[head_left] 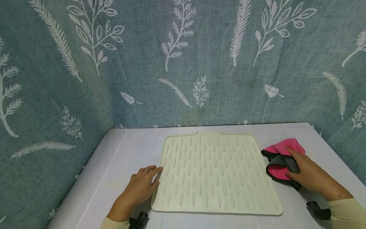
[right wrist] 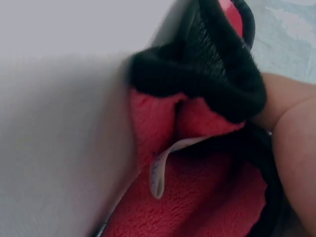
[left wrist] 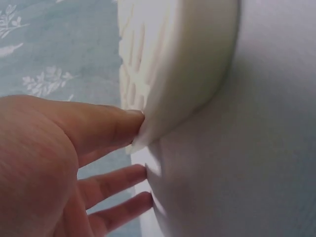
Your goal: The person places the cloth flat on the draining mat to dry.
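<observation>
A cream mat (head_left: 213, 173) with rows of raised oval ridges lies flat on the white table. At its left edge rests my left hand (head_left: 141, 186), the thumb and fingertips touching the rim. In the left wrist view, the thumb (left wrist: 111, 123) meets the mat's rounded edge (left wrist: 192, 64), while two straight fingers reach down beside it. My right hand (head_left: 310, 171) grips a bunched pink cloth (head_left: 291, 146) with black edging and a grey side, just right of the mat. A small white tag (right wrist: 159, 173) sticks out of the cloth's folds in the right wrist view.
Around the table (head_left: 94, 178) hangs a blue-green fabric backdrop (head_left: 183, 95) printed with white leaves, at the back and both sides. Black wrist straps (head_left: 318, 211) sit below the light yellow sleeves (head_left: 347, 213). The mat has a raised tab at its far edge.
</observation>
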Motion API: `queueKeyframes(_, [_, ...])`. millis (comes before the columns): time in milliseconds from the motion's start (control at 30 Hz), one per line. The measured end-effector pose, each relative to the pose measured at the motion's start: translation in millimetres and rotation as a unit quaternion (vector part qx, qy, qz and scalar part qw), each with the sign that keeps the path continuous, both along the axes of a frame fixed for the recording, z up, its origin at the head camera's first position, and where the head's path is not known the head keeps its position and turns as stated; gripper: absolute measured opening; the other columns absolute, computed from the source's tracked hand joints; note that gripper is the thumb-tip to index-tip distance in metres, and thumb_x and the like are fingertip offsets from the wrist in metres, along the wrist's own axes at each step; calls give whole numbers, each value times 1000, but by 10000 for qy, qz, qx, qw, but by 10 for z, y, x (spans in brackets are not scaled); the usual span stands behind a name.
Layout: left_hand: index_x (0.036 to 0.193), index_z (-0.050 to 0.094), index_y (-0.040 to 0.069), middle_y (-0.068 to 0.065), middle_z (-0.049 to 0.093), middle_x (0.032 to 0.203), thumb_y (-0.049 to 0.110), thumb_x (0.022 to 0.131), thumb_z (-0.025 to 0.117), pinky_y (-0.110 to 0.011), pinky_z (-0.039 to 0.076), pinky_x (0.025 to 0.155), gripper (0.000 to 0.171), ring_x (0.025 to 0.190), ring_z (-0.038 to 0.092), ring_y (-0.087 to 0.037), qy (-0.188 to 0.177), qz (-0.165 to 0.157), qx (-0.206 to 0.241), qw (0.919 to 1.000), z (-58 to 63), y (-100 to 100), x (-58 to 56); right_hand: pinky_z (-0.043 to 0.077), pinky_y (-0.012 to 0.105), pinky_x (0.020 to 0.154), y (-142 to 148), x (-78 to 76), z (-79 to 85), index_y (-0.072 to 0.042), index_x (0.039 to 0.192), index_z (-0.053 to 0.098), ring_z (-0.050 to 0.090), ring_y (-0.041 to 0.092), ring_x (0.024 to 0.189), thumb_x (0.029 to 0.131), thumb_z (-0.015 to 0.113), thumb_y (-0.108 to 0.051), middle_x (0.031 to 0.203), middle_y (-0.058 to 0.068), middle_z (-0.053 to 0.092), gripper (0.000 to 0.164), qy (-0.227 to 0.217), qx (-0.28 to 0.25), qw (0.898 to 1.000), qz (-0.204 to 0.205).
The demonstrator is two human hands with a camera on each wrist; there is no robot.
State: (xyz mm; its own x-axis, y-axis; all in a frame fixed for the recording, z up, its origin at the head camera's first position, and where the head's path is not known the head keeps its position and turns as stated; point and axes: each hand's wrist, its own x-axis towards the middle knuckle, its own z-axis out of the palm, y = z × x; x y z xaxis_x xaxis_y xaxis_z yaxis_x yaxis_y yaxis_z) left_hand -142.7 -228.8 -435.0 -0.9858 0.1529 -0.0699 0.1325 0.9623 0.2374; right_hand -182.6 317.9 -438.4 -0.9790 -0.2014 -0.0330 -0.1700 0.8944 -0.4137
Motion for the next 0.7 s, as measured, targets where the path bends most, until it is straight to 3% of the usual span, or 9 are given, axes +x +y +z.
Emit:
queueKeyframes(233, [150,45,20,-13,49,150,26,95,68,-65,40,98,60,136,46,-39,-4,44,245,9997,-4,-46,21,41,72,92,-63,-2,25,17,148,27,41,65,121,80,79,-14,137,47,39,91,87,19,9998,-203])
queueKeyframes(500, [154,39,18,-18,33,161,25,98,63,-77,13,111,61,149,24,-46,-469,97,761,9959,-47,-105,20,44,70,88,-85,21,2,17,144,33,47,62,117,79,77,-9,135,45,44,82,277,29,9992,-270])
queueKeyframes(700, [155,37,19,-18,32,161,26,98,63,-78,10,111,62,150,22,-46,-483,19,846,9952,-36,-127,-20,43,70,88,-77,23,35,17,140,35,48,59,115,80,74,-4,131,44,46,75,443,-64,9979,-467])
